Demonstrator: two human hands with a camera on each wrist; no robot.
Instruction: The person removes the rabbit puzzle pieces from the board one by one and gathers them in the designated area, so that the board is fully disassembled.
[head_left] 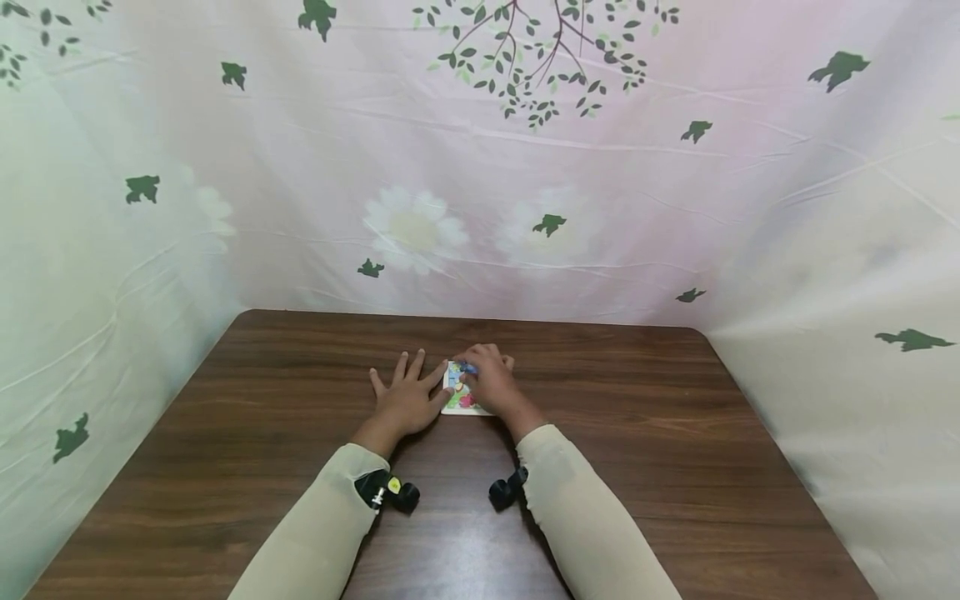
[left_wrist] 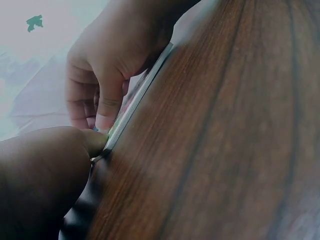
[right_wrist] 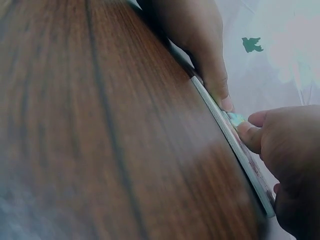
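Observation:
A flat, white-edged board with a bright printed picture, like a jigsaw puzzle (head_left: 467, 402), lies on the brown table. My left hand (head_left: 407, 402) rests with fingers spread at the board's left side, its thumb reaching onto the near left part. Over the board's right half, my right hand (head_left: 491, 382) pinches a small blue puzzle piece (head_left: 468, 367) between thumb and fingers. The right wrist view shows this piece (right_wrist: 237, 119) low over the board's surface, close to the left thumb. The right hand covers much of the picture.
The dark wood-grain table (head_left: 637, 467) has rounded far corners. A pale cloth (head_left: 480, 183) printed with leaves, birds and flowers hangs behind it and along both sides. A black wrist camera (head_left: 406, 497) sits on the left sleeve, and another camera (head_left: 502, 495) on the right.

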